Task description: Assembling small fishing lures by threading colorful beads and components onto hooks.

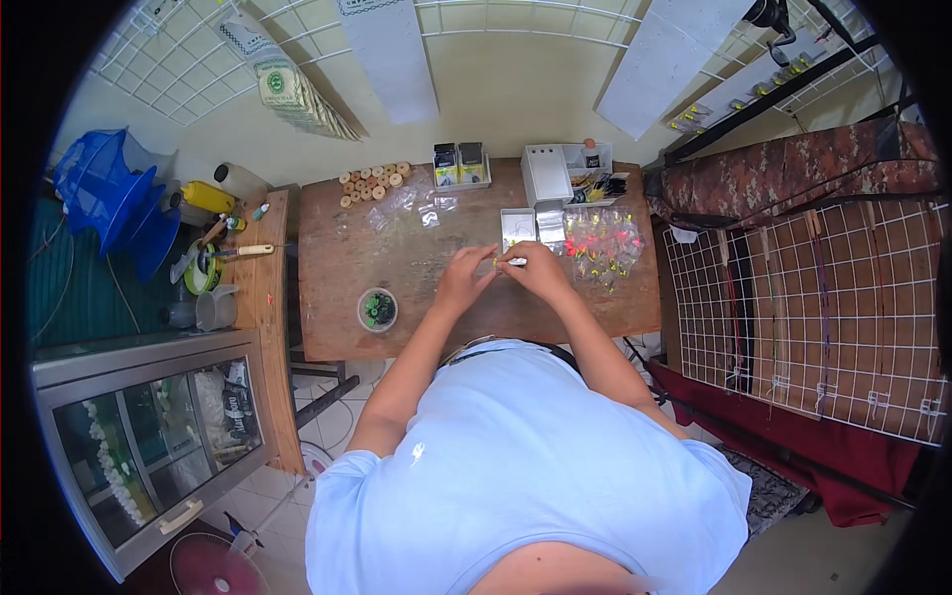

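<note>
My two hands meet over the middle of the wooden table [397, 253], fingertips close together. My left hand [464, 281] has its thumb and fingers pinched at a tiny yellowish thing, too small to name. Against it, the closed fingers of my right hand [538, 273] hold a small whitish piece [518, 262], whose kind I cannot make out. Just beyond my fingers stands a small white open box [519, 220]. Beside my right hand lie many clear plastic packets [605, 243] with pink and yellow bits inside.
Wooden spools [375, 183] and loose clear bags [402, 203] lie at the back left. A potted plant [378, 309] stands near the front left. White organizer boxes [547, 177] and a tray of black-and-yellow packs [459, 169] line the back. A wire rack [813, 307] rises at right.
</note>
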A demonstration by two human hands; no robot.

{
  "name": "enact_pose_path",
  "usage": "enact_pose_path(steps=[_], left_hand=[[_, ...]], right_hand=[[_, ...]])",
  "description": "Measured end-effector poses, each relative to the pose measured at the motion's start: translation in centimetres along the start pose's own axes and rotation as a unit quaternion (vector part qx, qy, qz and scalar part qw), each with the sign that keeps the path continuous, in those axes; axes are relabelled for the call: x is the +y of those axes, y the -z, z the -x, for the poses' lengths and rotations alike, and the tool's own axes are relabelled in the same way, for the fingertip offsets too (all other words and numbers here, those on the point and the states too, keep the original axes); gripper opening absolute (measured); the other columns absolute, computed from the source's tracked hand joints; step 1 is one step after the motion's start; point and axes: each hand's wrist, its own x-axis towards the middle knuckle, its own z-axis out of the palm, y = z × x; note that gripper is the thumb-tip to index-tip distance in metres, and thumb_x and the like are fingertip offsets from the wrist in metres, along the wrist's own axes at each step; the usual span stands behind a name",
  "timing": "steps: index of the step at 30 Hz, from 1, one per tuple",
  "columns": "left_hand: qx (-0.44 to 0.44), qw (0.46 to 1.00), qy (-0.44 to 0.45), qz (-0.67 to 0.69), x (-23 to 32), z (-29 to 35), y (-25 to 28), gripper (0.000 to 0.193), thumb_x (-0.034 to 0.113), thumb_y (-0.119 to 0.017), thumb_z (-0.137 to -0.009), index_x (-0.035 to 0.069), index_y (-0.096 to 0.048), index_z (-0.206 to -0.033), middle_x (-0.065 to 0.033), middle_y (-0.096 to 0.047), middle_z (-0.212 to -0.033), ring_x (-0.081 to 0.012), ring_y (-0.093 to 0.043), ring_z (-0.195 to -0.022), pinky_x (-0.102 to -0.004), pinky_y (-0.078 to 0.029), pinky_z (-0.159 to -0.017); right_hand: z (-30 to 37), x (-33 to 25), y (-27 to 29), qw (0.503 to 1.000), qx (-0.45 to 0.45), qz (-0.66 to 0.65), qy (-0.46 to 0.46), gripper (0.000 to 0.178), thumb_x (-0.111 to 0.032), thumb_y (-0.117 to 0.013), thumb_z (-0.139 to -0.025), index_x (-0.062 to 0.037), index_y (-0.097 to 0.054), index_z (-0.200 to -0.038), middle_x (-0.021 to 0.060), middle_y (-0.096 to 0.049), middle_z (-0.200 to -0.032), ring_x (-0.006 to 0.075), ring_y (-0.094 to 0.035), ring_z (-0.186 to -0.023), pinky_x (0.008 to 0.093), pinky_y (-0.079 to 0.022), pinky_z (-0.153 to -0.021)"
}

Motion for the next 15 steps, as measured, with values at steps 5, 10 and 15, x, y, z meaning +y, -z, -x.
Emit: enact_pose_path(steps=[5, 10, 15], left_hand=[[0.032, 0.999, 0.014, -0.019, 0.3, 0.3, -0.3, 0.049, 0.009, -0.076, -0.069, 0.01, -0.062, -0.116, -0.0071, -0.067, -0.099, -0.0254, -0.06, -0.095, -0.0359, -0.048, -0.085], [0.09, 0.993, 0.07, 0.036, -0.3, 0.4, -0.7, 0.053, 0.012, -0.081, -0.063, 0.009, -0.063, -0.113, -0.0055, -0.069, -0.093, -0.025, -0.061, -0.094, -0.0351, -0.047, -0.085], [0.1, 0.986, 0.113, 0.074, -0.6, 0.7, -1.1, 0.054, 0.014, -0.084, -0.061, 0.008, -0.065, -0.111, -0.0056, -0.069, -0.093, -0.0225, -0.062, -0.091, -0.0346, -0.047, -0.085]], right_hand=[[0.2, 0.6, -0.8, 0.988, -0.027, -0.12, -0.094, 0.024, -0.024, -0.072, -0.079, -0.0041, -0.066, -0.09, 0.0078, -0.068, -0.086, 0.0157, -0.064, -0.078, 0.0292, -0.049, -0.071], [-0.1, 1.4, -0.8, 0.948, -0.048, -0.293, -0.115, 0.027, -0.02, -0.064, -0.087, -0.003, -0.059, -0.107, 0.0087, -0.067, -0.088, 0.0116, -0.062, -0.084, 0.0255, -0.047, -0.074], [0.3, 2.7, -1.1, 0.942, -0.052, -0.318, -0.088, 0.025, -0.017, -0.061, -0.089, -0.0034, -0.061, -0.11, 0.0057, -0.066, -0.091, 0.0092, -0.059, -0.083, 0.0237, -0.046, -0.075]])
